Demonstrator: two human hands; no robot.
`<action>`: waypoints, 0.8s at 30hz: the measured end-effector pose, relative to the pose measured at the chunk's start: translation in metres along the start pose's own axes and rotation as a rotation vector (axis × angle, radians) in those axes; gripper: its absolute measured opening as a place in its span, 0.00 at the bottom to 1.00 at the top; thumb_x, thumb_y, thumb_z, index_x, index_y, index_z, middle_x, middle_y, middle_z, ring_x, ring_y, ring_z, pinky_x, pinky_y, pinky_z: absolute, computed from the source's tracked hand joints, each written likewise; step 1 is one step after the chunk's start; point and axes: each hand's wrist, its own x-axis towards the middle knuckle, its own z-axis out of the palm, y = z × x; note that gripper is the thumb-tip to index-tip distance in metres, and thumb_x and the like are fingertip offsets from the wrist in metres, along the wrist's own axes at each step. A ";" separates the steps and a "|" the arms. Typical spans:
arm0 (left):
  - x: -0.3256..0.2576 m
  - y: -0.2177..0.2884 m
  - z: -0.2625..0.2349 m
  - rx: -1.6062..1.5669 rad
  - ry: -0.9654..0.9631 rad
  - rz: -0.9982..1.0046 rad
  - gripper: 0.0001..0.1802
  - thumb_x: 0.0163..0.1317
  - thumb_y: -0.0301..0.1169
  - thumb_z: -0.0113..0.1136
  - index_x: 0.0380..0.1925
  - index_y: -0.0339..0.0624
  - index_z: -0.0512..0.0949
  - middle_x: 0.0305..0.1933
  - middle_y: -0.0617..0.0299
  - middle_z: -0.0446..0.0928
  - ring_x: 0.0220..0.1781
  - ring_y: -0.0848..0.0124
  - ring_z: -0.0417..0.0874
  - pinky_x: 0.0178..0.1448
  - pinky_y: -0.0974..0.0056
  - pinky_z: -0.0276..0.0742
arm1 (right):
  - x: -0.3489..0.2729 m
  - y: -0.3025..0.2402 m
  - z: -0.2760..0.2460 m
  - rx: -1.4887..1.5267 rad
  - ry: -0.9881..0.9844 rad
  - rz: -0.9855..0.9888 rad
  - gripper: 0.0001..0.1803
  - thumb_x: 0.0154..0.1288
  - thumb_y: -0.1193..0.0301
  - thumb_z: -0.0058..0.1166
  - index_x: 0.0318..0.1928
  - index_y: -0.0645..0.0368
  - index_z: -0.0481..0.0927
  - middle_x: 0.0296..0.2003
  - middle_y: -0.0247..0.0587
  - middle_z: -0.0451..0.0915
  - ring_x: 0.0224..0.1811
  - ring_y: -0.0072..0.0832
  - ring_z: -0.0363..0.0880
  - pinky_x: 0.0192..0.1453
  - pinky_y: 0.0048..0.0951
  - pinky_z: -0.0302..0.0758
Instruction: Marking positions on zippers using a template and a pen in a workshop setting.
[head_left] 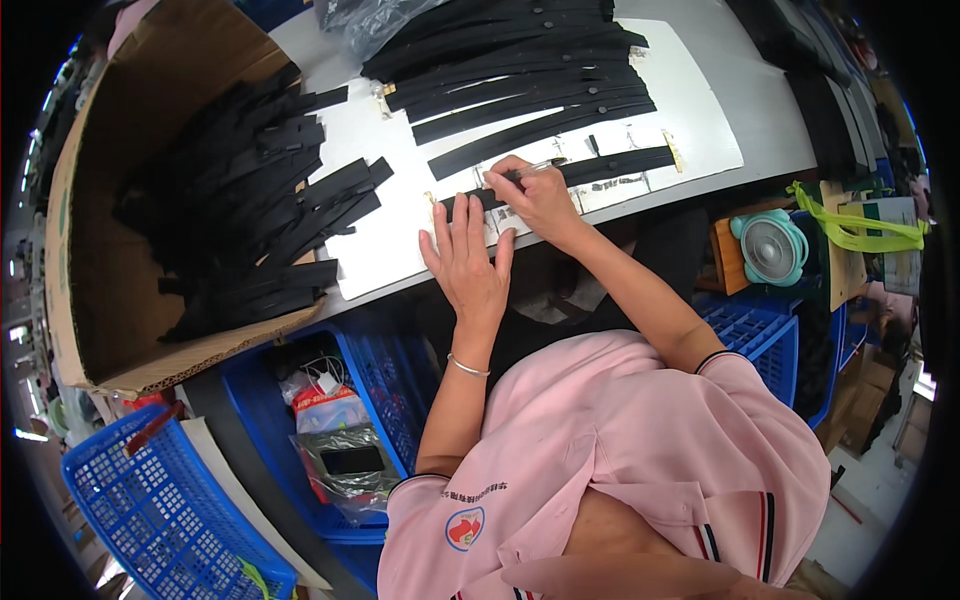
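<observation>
A black fabric strip (625, 166) lies lengthwise near the front edge of a white board (702, 135), over handwritten marks and bits of tape. My left hand (466, 268) rests flat on the strip's left end, fingers stretched out. Closed around a pen (545, 164), my right hand (545, 208) is over the middle of that strip; the pen's tip is hidden behind the fingers. Farther back on the board, several more black strips (520, 65) lie side by side, some with small round marks or buttons near their right ends.
At left a cardboard box (105, 120) lies open toward the board, heaped with black strips (255, 200). Below it are a blue basket (160, 500) and a blue crate (385, 400) holding bagged items and a phone (352, 460). A small teal fan (770, 247) stands right.
</observation>
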 end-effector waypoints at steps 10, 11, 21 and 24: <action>0.000 -0.001 0.000 0.014 0.001 0.012 0.31 0.66 0.43 0.68 0.65 0.39 0.76 0.71 0.55 0.73 0.78 0.51 0.65 0.79 0.40 0.50 | 0.003 -0.010 -0.002 -0.105 0.059 -0.134 0.12 0.71 0.69 0.60 0.32 0.65 0.86 0.34 0.33 0.87 0.19 0.29 0.81 0.24 0.27 0.71; 0.001 -0.001 0.000 0.013 0.001 0.012 0.31 0.66 0.43 0.68 0.65 0.39 0.76 0.71 0.55 0.73 0.78 0.51 0.65 0.79 0.40 0.50 | 0.001 -0.010 -0.007 -0.004 -0.036 0.022 0.09 0.69 0.72 0.60 0.37 0.66 0.86 0.36 0.35 0.87 0.23 0.29 0.83 0.27 0.26 0.74; 0.001 0.000 0.000 0.034 -0.004 0.019 0.31 0.65 0.43 0.69 0.65 0.39 0.77 0.71 0.56 0.74 0.78 0.51 0.66 0.79 0.39 0.51 | 0.001 -0.014 -0.015 0.019 -0.165 0.019 0.10 0.68 0.73 0.60 0.35 0.70 0.85 0.30 0.38 0.88 0.22 0.28 0.83 0.28 0.26 0.74; 0.001 0.001 0.002 0.030 0.001 0.023 0.32 0.65 0.43 0.69 0.65 0.40 0.77 0.71 0.56 0.74 0.78 0.51 0.66 0.79 0.39 0.50 | 0.002 -0.014 -0.016 0.004 -0.179 0.060 0.11 0.68 0.71 0.61 0.34 0.69 0.85 0.28 0.37 0.87 0.21 0.26 0.82 0.28 0.25 0.74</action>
